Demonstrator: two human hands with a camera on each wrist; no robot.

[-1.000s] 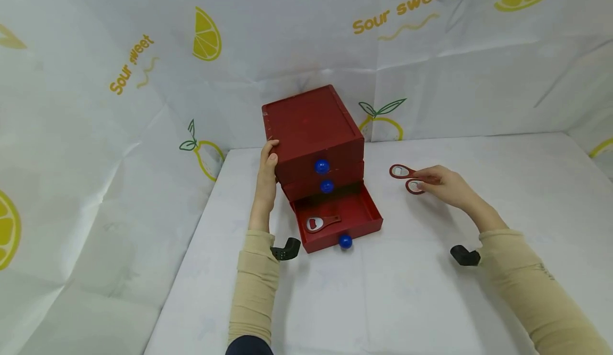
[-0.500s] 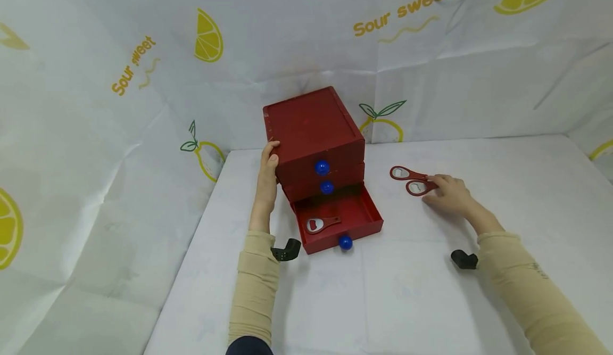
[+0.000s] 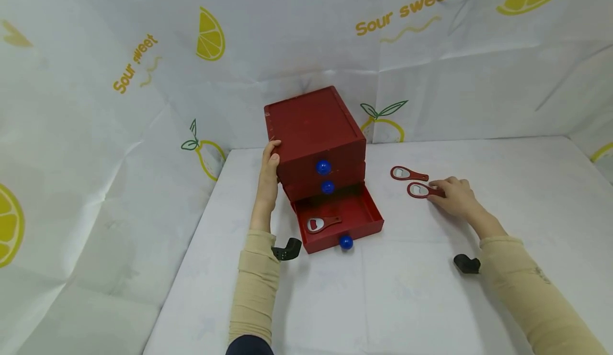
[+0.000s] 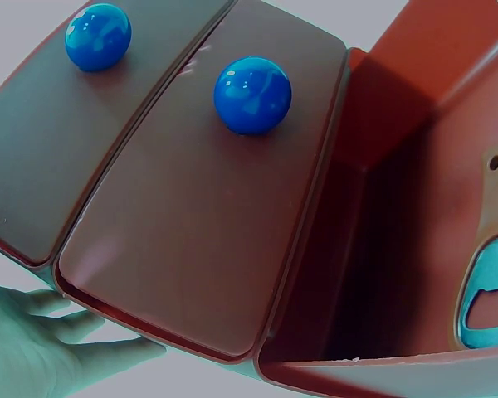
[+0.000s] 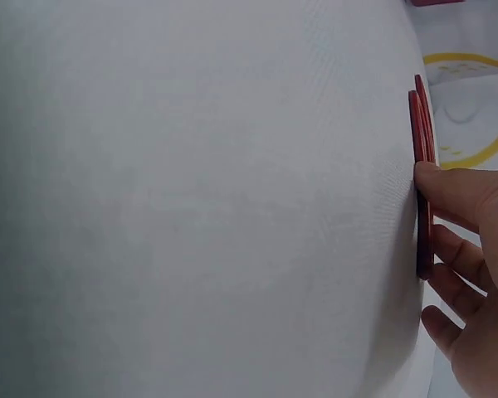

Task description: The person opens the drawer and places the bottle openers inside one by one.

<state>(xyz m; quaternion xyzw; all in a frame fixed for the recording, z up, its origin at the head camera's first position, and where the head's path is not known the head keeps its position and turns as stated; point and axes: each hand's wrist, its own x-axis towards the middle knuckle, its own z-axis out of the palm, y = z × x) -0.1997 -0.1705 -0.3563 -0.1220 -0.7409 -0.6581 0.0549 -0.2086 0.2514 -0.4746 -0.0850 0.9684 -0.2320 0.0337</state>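
Note:
My left hand (image 3: pixel 266 182) rests against the left side of a red drawer cabinet (image 3: pixel 311 123), its fingers fairly straight along the wall in the left wrist view. The cabinet's bottom drawer (image 3: pixel 356 206) is pulled out. Inside lies a bottle opener (image 3: pixel 323 223) with a red handle and metal head. On the table to the right, my right hand (image 3: pixel 457 198) pinches the handle of a second red bottle opener (image 3: pixel 418 190) between thumb and fingers. Just behind it lies a third bottle opener (image 3: pixel 407 173), apart from the hand.
The two upper drawers are pushed in, with blue round knobs (image 3: pixel 323 167) in front. Another blue knob (image 3: pixel 346 242) sticks out from the open drawer. A white sheet with lemon prints (image 3: pixel 287 41) hangs behind the white table (image 3: pixel 383 302).
The right hand first drew back from the openers, then took the nearer one by its handle. The two openers on the table now lie slightly further apart. The left hand has stayed in place.

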